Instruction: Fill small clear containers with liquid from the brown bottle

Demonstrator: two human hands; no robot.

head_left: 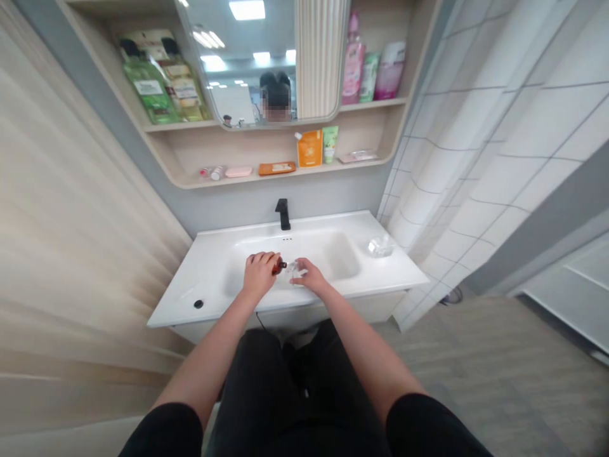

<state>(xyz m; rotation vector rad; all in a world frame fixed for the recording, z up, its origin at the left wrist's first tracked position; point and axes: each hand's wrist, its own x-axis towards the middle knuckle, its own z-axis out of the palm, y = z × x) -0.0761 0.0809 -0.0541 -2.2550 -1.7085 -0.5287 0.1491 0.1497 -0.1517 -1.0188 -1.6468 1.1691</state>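
Over the sink, my left hand (pixel 259 273) is wrapped round a small red-brown bottle (pixel 276 267). The bottle lies tilted on its side, its dark uncapped-looking neck pointing right. Facing that neck, my right hand (pixel 308 277) grips a small clear container (pixel 294 271) between thumb and fingers. The bottle's mouth is at or very close to the container's rim; I cannot tell whether they touch or whether liquid flows. A small round black cap (pixel 198 304) lies on the counter at the left.
Both hands are above the white basin (pixel 352 257), in front of a black faucet (pixel 283 214). A clear dish (pixel 380 246) sits on the counter's right side. Overhead, a shelf (pixel 190 181) bears an orange pouch (pixel 309 148), and a mirror (pixel 242 63) hangs between bottles.
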